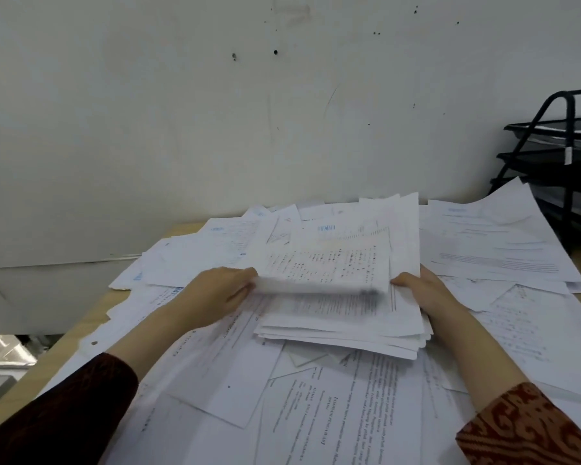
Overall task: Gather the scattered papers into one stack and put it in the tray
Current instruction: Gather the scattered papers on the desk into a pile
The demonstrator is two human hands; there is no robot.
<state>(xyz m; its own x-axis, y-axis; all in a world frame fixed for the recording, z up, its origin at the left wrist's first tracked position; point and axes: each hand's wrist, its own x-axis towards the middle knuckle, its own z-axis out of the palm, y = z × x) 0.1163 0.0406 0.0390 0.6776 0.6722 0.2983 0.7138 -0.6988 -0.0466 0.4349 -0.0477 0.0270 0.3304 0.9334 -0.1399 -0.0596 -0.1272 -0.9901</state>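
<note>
I am holding the half-built stack (342,297) between both hands: my left hand (215,293) is gripping its left edge, my right hand (426,293) is bracing its right edge, thumb on top. Its long axis is running away from me. The tray (557,162) is standing far right against the wall, nearer my right hand. Loose papers (316,397) are covering the desk (114,303). The stack's upper sheets are blurring, and the right fingers underneath are hidden.

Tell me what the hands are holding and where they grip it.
Both hands hold the paper stack: left hand on its left edge, right hand on its right edge.
</note>
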